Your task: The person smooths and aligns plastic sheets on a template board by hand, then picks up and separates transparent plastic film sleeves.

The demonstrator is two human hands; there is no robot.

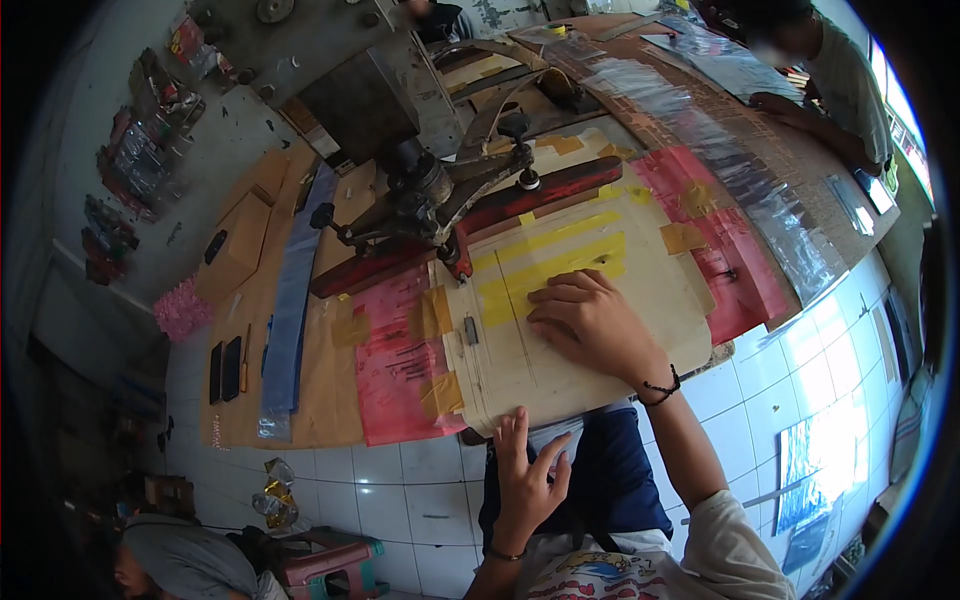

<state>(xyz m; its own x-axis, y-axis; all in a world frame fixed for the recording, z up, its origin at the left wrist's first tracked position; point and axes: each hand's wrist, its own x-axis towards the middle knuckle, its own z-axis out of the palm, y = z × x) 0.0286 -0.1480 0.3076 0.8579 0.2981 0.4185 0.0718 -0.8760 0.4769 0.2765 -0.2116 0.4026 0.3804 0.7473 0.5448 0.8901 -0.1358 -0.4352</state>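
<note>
Ideally, I'd press the cream board (565,385) evenly with my loosely spread right hand (597,325) while my left hand (530,475), open and empty, steadies its near edge.

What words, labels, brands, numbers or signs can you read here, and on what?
None can be read with certainty.
Shirt front: red print, too small and blurred to read.
Left pink plastic sheet: dark marks, too blurred to call writing.
Pale board under the right hand: dark lines, no legible text.
</note>
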